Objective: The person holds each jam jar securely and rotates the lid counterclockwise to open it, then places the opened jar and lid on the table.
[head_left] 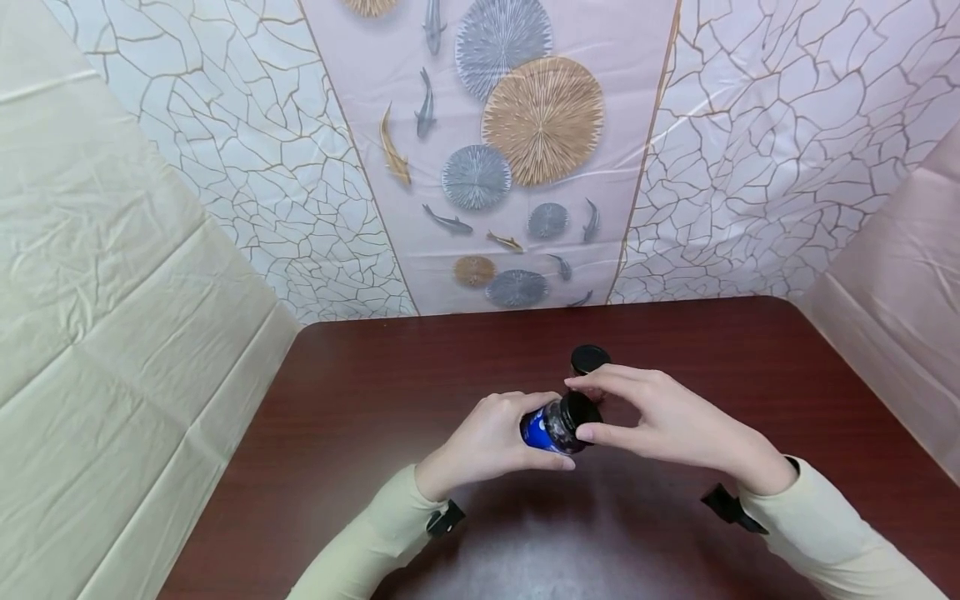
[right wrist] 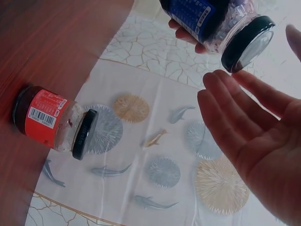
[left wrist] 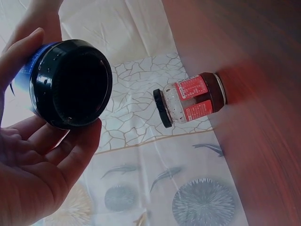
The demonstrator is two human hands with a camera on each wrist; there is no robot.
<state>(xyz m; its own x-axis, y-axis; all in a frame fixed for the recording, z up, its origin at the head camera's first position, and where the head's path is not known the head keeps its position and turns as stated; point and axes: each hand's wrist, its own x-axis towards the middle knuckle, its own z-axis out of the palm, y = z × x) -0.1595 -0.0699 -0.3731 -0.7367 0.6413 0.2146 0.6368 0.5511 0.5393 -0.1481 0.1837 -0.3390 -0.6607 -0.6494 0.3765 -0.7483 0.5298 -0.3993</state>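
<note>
Left hand is wrapped round the body of the blue-labelled jar, held tilted off the worktop with its black lid toward the right hand. Right hand: thumb and fingers spread apart around the lid, not clamped; a fingertip is at the rim, firm contact I can't confirm. Risk, my read: jar is smooth and held by one hand only, so a twist or push on the lid could spin or drop it. Red-labelled jar stands upright just beyond the right fingers, partly hidden from the head; a forward swing could tip it. Most room is leftward and toward the body. Farther back: worktop's far edge, then patterned cloth limiting reach.
</note>
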